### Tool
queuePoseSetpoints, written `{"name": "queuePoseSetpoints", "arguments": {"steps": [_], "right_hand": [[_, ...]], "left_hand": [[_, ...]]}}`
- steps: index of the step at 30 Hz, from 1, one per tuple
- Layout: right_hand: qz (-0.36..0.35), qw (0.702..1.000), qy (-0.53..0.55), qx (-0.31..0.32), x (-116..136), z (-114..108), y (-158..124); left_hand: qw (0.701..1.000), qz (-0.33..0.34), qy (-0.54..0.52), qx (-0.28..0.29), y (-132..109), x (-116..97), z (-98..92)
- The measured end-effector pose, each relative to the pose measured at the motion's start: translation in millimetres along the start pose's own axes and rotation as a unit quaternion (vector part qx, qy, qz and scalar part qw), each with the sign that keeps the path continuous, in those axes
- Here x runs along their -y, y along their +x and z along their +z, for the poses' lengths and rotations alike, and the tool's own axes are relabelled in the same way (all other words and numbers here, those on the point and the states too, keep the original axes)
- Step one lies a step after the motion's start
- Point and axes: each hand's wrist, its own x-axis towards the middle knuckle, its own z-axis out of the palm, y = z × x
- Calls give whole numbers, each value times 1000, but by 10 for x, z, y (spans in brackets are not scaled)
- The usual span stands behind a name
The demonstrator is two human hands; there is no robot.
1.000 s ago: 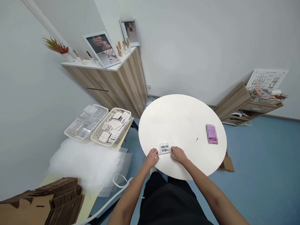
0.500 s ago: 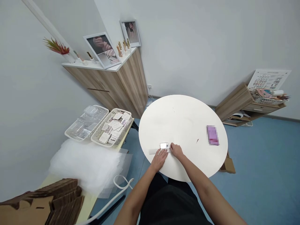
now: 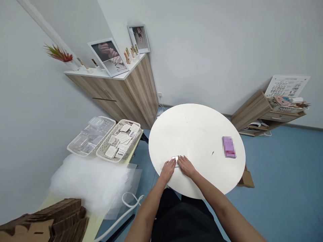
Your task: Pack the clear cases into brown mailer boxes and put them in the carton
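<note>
Covering a packet [image 3: 175, 158], left hand [image 3: 168, 170], right hand [image 3: 186, 167]; basket [image 3: 130, 121] of cards [image 3: 122, 137]

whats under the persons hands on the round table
The left hand and right hand rest on the round white table over a small shiny item. Only its far edge shows; the hands cover the rest, so what it is cannot be seen.

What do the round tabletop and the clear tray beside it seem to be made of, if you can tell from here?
The round tabletop looks like smooth, matte white painted board or laminate, with no visible grain, though the core is hidden. The clear tray looks like thin, glossy moulded plastic: it is see-through, with shiny, formed ridges.
</note>
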Motion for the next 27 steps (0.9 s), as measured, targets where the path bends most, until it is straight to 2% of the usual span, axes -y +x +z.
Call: {"name": "queuePoseSetpoints", "arguments": {"steps": [5, 11, 15, 18, 23, 27], "right_hand": [[-18, 1000, 11, 17, -29, -78, 48], [-41, 998, 28, 36, -49, -315, 33], [-22, 998, 37, 51, -28, -451, 39], [-2, 999, 30, 31, -30, -529, 86], [23, 999, 21, 35, -118, -621, 290], [46, 995, 71, 51, -204, -612, 454]], "left_hand": [[999, 5, -35, 6, 79, 72, -106], [992, 0, -126, 27, 148, 102, -324], [978, -25, -197, 58, 146, 98, -451], [966, -41, -247, 61, 177, 138, -510], [948, -99, -289, 89, 348, 322, -573], [935, -149, -302, 108, 470, 470, -585]]}}
